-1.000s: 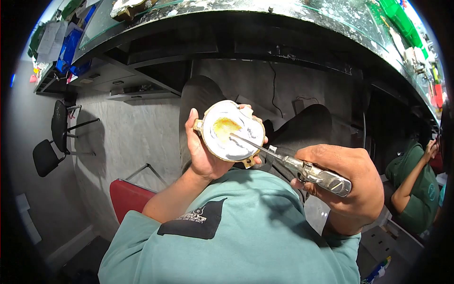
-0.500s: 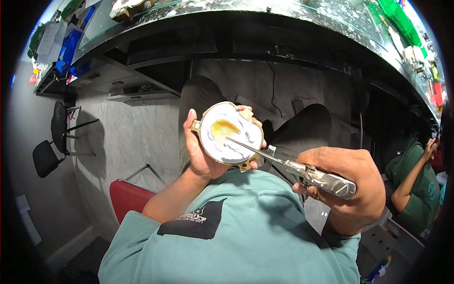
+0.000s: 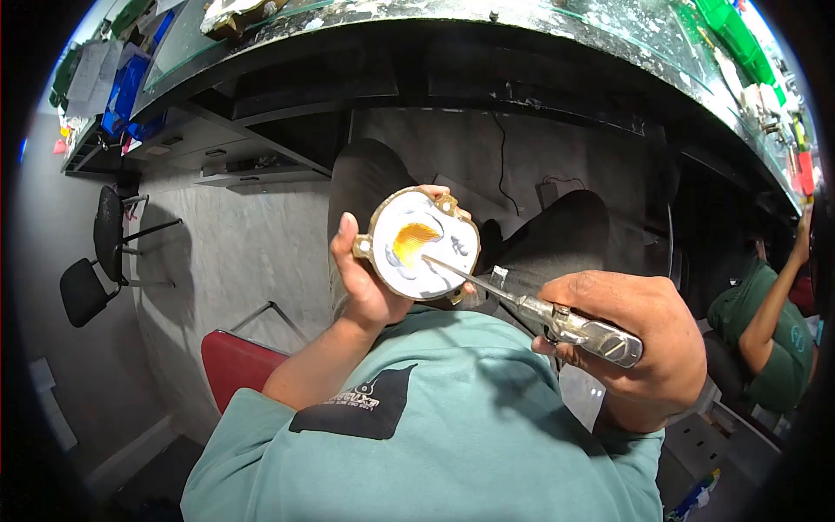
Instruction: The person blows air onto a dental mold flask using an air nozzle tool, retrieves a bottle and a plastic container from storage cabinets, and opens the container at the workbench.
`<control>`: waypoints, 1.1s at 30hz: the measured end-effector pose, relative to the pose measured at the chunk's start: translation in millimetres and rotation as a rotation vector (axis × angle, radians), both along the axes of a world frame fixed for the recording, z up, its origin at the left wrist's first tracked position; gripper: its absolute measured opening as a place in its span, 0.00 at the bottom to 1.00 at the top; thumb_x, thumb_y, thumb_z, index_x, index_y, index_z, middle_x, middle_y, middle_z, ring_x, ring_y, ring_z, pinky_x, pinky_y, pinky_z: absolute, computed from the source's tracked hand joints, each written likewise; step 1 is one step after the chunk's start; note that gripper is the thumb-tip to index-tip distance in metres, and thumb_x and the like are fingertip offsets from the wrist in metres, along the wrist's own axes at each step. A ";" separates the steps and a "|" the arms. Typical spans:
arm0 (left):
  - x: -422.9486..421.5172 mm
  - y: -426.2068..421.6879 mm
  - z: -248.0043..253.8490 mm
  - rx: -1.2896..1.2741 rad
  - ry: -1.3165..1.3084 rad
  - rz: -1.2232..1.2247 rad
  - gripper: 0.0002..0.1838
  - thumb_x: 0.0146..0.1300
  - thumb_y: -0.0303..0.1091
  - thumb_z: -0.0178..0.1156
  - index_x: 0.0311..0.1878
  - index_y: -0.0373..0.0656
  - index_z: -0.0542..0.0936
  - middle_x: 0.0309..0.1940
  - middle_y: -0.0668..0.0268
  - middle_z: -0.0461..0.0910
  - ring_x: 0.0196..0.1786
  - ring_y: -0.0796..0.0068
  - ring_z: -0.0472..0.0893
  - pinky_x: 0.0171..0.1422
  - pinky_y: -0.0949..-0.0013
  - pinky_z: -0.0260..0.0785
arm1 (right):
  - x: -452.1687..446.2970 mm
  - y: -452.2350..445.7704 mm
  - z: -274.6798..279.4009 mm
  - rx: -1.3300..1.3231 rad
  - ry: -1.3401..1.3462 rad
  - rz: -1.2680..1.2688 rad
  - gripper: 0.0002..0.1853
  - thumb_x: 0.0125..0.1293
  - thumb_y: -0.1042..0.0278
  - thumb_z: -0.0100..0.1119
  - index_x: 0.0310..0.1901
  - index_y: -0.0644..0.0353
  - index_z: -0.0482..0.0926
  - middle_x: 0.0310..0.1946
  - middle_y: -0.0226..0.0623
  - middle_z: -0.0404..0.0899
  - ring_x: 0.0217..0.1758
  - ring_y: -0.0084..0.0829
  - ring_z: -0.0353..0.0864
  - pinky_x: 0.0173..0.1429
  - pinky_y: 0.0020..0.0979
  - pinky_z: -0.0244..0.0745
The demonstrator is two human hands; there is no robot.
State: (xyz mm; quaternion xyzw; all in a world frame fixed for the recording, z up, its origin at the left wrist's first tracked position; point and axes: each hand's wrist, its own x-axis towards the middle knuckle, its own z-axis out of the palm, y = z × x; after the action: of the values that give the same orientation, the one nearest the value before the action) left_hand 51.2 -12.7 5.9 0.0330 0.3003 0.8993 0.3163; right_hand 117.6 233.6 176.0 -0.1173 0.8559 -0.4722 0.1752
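My left hand [image 3: 367,283] is wrapped round a round brass-edged mould [image 3: 444,235] filled with white material. A yellow ribbed patch [image 3: 414,241] shows in the white surface, left of its middle, with a hollow beside it. My right hand [image 3: 644,335] grips a metal hand tool [image 3: 578,329] with a long thin nozzle. The nozzle's tip is over the white surface, just below the yellow patch; whether it touches cannot be told.
A worktop [image 3: 417,13] with a dark front edge curves across the top. Right of me sits another person [image 3: 774,326] in green, one arm raised to the bench. A black chair [image 3: 109,230] and a red seat [image 3: 235,361] stand left.
The mould has turned in my left hand, and the lugs on its rim have shifted round. My right hand has moved slightly with the tool. The other person's arm has reached farther up.
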 end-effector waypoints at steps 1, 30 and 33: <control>0.4 -0.4 -1.8 -0.075 0.092 0.026 0.55 0.68 0.80 0.37 0.75 0.35 0.64 0.65 0.46 0.75 0.64 0.50 0.82 0.63 0.49 0.82 | 0.3 -0.7 -1.0 0.004 0.010 0.001 0.17 0.59 0.70 0.76 0.49 0.59 0.83 0.38 0.40 0.86 0.39 0.46 0.87 0.41 0.39 0.82; 6.0 1.2 3.1 -0.364 0.351 0.122 0.51 0.68 0.76 0.37 0.75 0.37 0.65 0.64 0.48 0.78 0.67 0.61 0.81 0.73 0.57 0.75 | 7.7 3.8 4.7 0.076 0.063 -0.152 0.16 0.58 0.75 0.77 0.47 0.63 0.84 0.39 0.45 0.86 0.38 0.46 0.88 0.41 0.37 0.82; 4.9 1.5 4.6 -0.389 0.379 0.133 0.51 0.68 0.76 0.37 0.75 0.37 0.65 0.64 0.48 0.78 0.67 0.61 0.80 0.72 0.58 0.75 | 8.3 3.3 7.0 0.078 0.067 -0.134 0.15 0.59 0.74 0.76 0.47 0.62 0.84 0.39 0.45 0.86 0.38 0.46 0.88 0.41 0.37 0.82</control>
State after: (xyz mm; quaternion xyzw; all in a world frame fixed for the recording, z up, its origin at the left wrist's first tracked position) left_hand 56.1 -11.1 10.4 0.1193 0.5227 0.8212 0.1952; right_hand 125.9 236.9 182.9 -0.0687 0.8850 -0.4448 0.1191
